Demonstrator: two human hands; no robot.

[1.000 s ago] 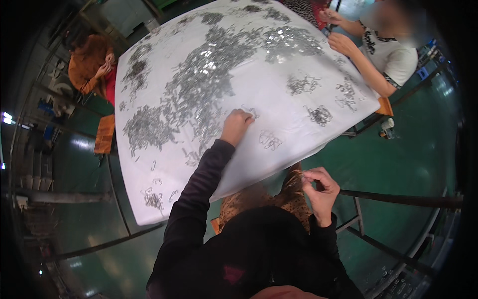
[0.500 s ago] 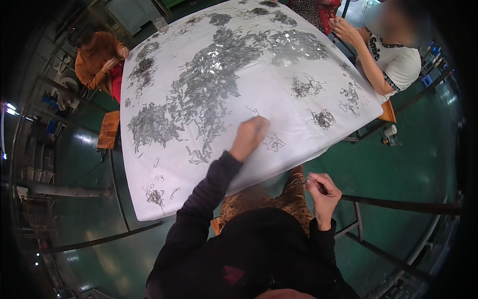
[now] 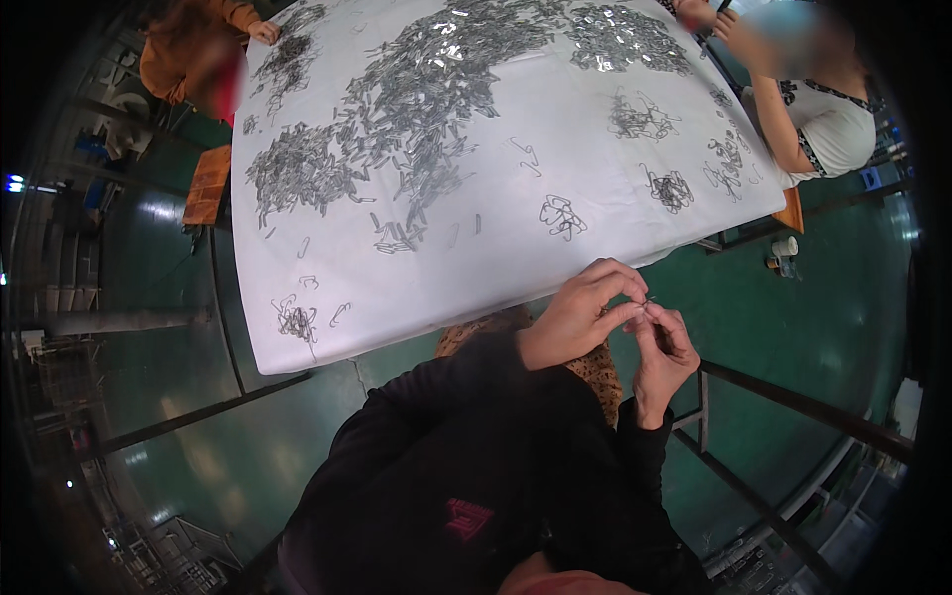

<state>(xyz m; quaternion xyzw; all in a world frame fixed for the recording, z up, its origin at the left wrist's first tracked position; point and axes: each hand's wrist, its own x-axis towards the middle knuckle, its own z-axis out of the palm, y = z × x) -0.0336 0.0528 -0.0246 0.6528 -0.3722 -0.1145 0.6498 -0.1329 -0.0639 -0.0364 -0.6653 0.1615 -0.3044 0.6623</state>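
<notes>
My left hand [image 3: 575,319] and my right hand [image 3: 665,365] meet off the table's front edge, above my lap. Both are closed in a pinch, fingertips together on a small piece of bent metal wire [image 3: 648,300]. Its exact shape is mostly hidden by the fingers. On the white-covered table [image 3: 407,297], a small heap of bent wire hooks [image 3: 562,216] lies nearest to my hands. A few loose wire hooks [image 3: 526,154] are farther back.
A large spread of small flat metal pieces [image 3: 426,89] covers the table's middle. More wire heaps lie at the right [image 3: 670,190] and front left [image 3: 297,319]. One co-worker in white [image 3: 833,129] sits at the right, another in orange [image 3: 183,59] at the far left. Wooden stool [image 3: 209,183] stands left.
My left hand has drawn back from the tabletop to my right hand, and their fingertips now meet. The view has shifted, so the table appears higher.
</notes>
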